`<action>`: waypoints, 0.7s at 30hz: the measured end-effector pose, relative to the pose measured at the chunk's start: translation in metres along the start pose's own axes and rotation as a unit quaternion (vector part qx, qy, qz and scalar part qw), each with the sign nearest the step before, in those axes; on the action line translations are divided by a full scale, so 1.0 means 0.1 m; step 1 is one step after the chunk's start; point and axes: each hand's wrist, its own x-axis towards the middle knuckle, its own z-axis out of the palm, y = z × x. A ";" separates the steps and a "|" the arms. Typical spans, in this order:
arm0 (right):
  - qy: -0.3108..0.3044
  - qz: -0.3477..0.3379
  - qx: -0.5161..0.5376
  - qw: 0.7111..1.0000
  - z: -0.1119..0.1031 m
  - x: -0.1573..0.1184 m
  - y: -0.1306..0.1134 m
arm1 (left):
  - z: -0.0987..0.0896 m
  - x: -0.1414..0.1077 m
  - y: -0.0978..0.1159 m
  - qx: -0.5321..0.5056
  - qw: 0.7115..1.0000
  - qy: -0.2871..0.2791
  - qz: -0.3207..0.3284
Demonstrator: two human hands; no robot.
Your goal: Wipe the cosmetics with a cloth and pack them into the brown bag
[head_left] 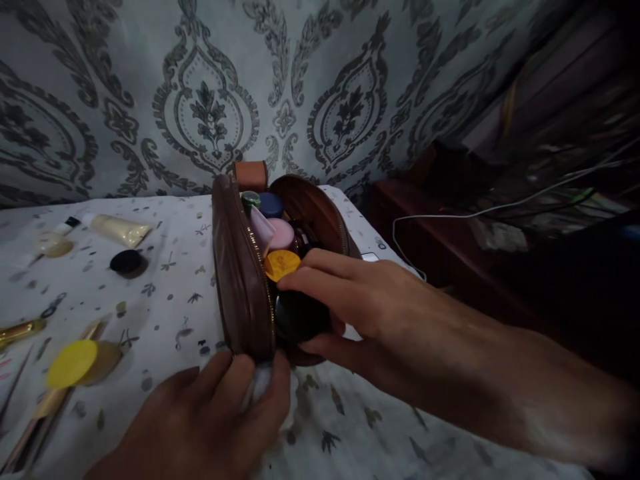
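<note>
A brown zippered pouch stands unzipped on the patterned white cloth. Packed inside it are a yellow-orange lid, a pink round lid, a blue lid and a pale lilac tube. My right hand is curled around a black round container at the pouch's near end, fingers over its far side and thumb below. My left hand pinches the near bottom corner of the pouch between thumb and fingers.
Left on the cloth lie a cream tube, a black cap, a small bottle, a yellow-lidded jar and several brushes. A patterned wall covering rises behind. At right, a white cable crosses dark red furniture.
</note>
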 end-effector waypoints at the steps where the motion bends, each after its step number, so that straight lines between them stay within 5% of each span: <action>1: -0.012 -0.004 0.006 1.000 -0.02 0.02 0.01 | 0.00 0.00 0.00 -0.002 1.000 0.000 0.000; 13: 0.004 0.057 0.096 0.994 -0.15 0.21 0.06 | 0.04 -0.01 -0.09 0.006 0.999 0.025 0.039; 21: 0.039 0.102 0.205 0.973 -0.17 0.24 0.07 | 0.00 -0.03 -0.08 0.009 1.000 -0.006 0.015</action>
